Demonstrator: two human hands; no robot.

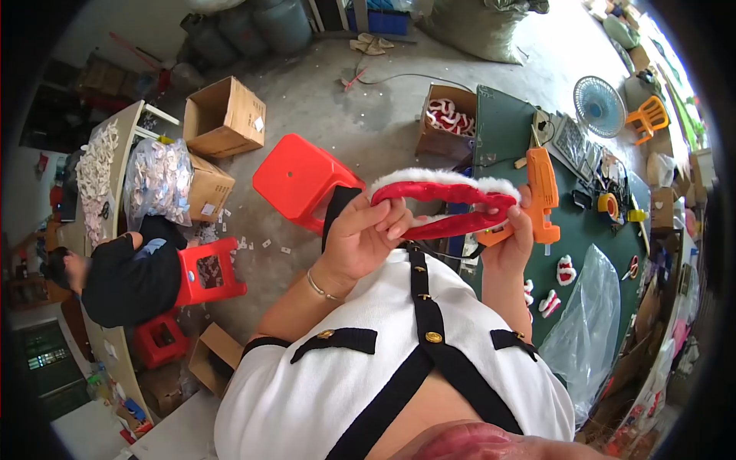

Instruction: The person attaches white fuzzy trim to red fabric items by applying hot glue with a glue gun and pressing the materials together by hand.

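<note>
A red velvet headband with white fluffy trim [445, 192] is stretched between my hands in front of my chest. My left hand [359, 238] is closed, its thumb and fingers pinching the left end of the band. My right hand [510, 239] is closed around the handle of an orange glue gun [543, 192], its nozzle pointing down toward my body. The fingers of that hand also touch the band's right end. Small red-and-white fluffy pieces [566, 270] lie on the green table [506, 115] to my right.
A clear plastic bag [590, 330] and scissors [632, 267] lie on the green table. A carton [447, 138] of red-and-white pieces stands beside it. A red stool [295, 176] is ahead left. Farther left, a person [126, 280] sits at another table. A fan [599, 106] stands at far right.
</note>
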